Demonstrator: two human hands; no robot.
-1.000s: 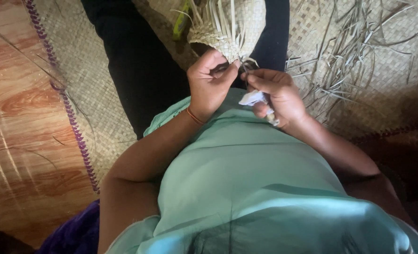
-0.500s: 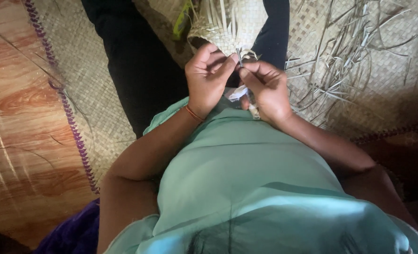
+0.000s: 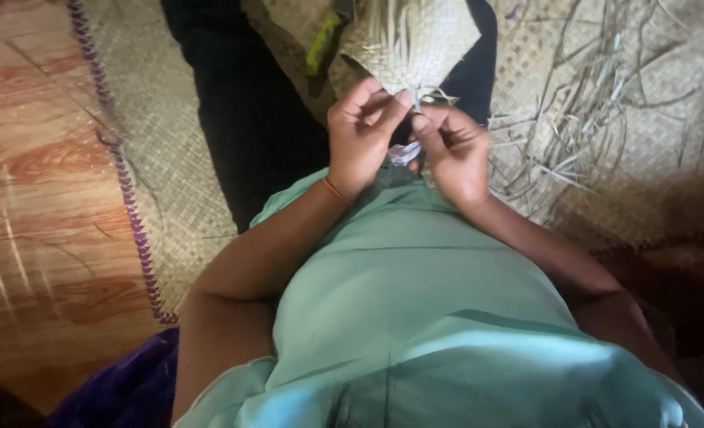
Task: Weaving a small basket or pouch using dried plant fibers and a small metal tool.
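Note:
A half-woven piece of pale dry leaf strips [image 3: 415, 40] rests on my lap, its near edge ending in loose strips. My left hand [image 3: 360, 139] pinches that near edge between thumb and fingers. My right hand [image 3: 451, 150] meets it from the right, fingertips closed on a thin strip at the same spot. A small whitish object [image 3: 405, 153] sits tucked under my right palm; I cannot tell what it is. An orange thread circles my left wrist.
I sit on a woven straw mat [image 3: 162, 158] with a purple stitched border. Several loose dry strips [image 3: 598, 119] lie scattered on the mat at the right. Wood-pattern floor [image 3: 35, 198] lies to the left. A green strip [image 3: 323, 40] lies beside the weaving.
My right hand has risen from my lap toward the weaving's edge and now meets my left hand there. The left hand stayed on the woven piece.

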